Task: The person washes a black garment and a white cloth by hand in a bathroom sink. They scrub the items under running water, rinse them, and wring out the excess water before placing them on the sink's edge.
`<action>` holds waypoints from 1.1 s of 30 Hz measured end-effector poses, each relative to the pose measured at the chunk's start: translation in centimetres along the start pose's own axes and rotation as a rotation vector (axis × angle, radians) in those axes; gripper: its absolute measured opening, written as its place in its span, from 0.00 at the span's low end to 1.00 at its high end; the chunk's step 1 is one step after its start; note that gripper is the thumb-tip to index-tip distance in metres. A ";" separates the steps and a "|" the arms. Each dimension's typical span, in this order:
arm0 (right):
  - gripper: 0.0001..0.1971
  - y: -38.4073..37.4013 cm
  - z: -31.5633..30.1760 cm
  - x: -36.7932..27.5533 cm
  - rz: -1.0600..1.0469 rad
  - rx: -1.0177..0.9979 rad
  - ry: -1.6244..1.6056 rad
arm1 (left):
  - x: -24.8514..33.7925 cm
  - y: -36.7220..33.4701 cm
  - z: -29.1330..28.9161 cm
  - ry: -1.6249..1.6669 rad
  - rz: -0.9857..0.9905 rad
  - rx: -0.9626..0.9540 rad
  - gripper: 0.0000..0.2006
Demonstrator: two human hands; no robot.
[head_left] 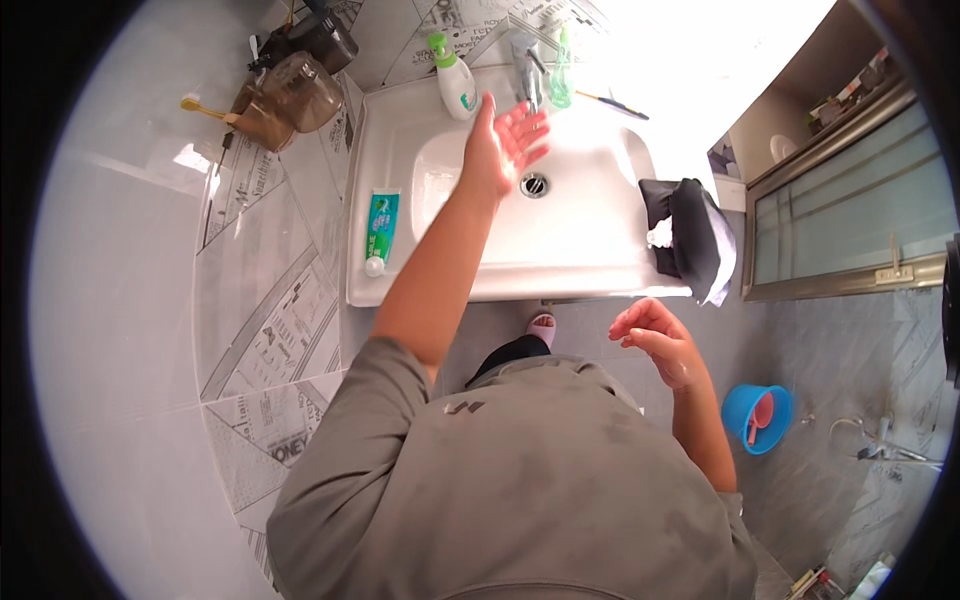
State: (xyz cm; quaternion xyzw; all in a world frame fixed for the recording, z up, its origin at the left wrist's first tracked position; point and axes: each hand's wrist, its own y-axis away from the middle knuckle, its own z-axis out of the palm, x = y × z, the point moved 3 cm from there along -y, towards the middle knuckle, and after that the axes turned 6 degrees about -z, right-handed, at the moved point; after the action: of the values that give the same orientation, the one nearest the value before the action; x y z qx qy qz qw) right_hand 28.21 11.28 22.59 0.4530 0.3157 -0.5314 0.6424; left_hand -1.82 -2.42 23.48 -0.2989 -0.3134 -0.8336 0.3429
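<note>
My left hand [502, 150] is stretched over the white sink basin [580, 215], beside the metal faucet [527, 75]. Its fingers are spread, the palm is partly turned up, and it holds nothing. The drain [535, 186] lies just below and right of it. My right hand [660, 343] hovers in front of the sink's near edge with loosely curled fingers, thumb apart, and nothing visible in it. Close behind the faucet's left side stands a white pump bottle [456, 85] with a green top. A clear green bottle [561, 75] is on the faucet's right.
A toothpaste tube [381, 228] lies on the sink's left rim. A thin dark stick [622, 105] rests at the back right. On the right rim sits a dark tissue pouch [700, 235]. A blue bucket [737, 412] with a pink scoop [763, 410] stands at lower right, below a glass-door cabinet [850, 225].
</note>
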 end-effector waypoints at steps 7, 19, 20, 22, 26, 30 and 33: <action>0.07 -4.1 -1.0 -3.5 -0.120 0.154 -0.057 | 5.6 -8.4 4.8 0.422 -0.294 0.074 0.51; 0.05 -9.5 -2.7 -1.8 -0.008 0.246 -0.062 | 5.5 -11.2 2.4 0.372 -0.188 -0.318 0.47; 0.05 -10.0 -2.8 -1.6 0.003 0.246 -0.051 | 5.1 -10.9 1.0 0.339 -0.141 -0.340 0.44; 0.05 -10.6 -3.6 -1.0 0.009 0.254 -0.038 | 3.7 -10.5 -2.2 0.135 0.055 -0.133 0.38; 0.06 -10.5 -5.9 0.9 0.066 0.314 0.029 | -3.5 -9.2 -11.9 -0.348 0.302 0.442 0.23; 0.06 -10.9 -7.1 2.6 0.092 0.292 -0.003 | -12.7 -7.8 -16.9 -1.696 0.264 0.637 0.39; 0.06 -11.5 -5.9 2.0 0.091 0.210 0.072 | -14.7 -8.3 -16.8 -1.961 0.324 0.428 0.43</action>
State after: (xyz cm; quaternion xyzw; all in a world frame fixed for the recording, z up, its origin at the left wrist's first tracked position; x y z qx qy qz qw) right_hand 18.03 15.64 15.68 0.5504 0.2605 -0.5151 0.6032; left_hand -4.28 -4.31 -0.13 -0.8221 -0.5547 -0.0910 0.0898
